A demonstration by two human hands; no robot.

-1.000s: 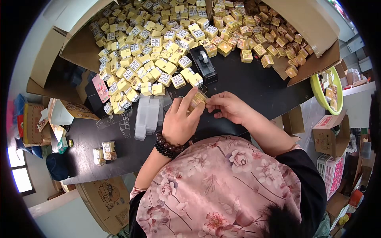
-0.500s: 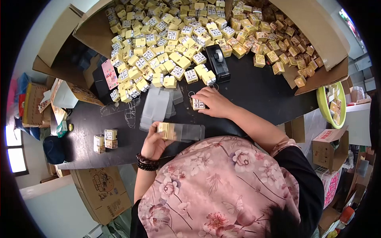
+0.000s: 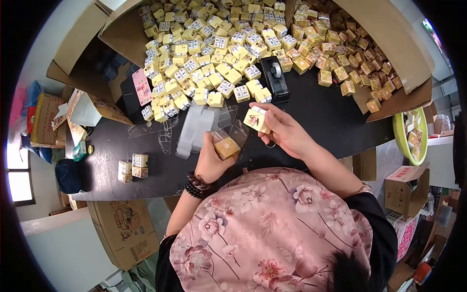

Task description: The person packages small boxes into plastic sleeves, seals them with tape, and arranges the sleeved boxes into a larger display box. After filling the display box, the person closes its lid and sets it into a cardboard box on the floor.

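Observation:
My left hand [image 3: 214, 158] is closed around a clear plastic box [image 3: 237, 135] with a small gold-yellow printed box [image 3: 226, 148] inside it. Beside it, my right hand [image 3: 282, 127] grips a small yellow block with a key ring [image 3: 256, 120], its printed face turned up and the ring hanging below. The two hands are close together above the table's front edge. Flat clear plastic sleeves [image 3: 194, 127] lie on the table just beyond my left hand.
A large heap of yellow-and-white blocks [image 3: 209, 63] covers the back, with gold boxes [image 3: 360, 58] to its right. A black tape dispenser [image 3: 275, 80] stands before the heap. Two block-and-box stacks [image 3: 140, 165] sit at left. Cardboard flaps [image 3: 404, 102] border the heap.
My right hand has lifted the yellow block off the table and brought it toward me. My left hand has tilted the clear box upright, its far end now pointing up and away.

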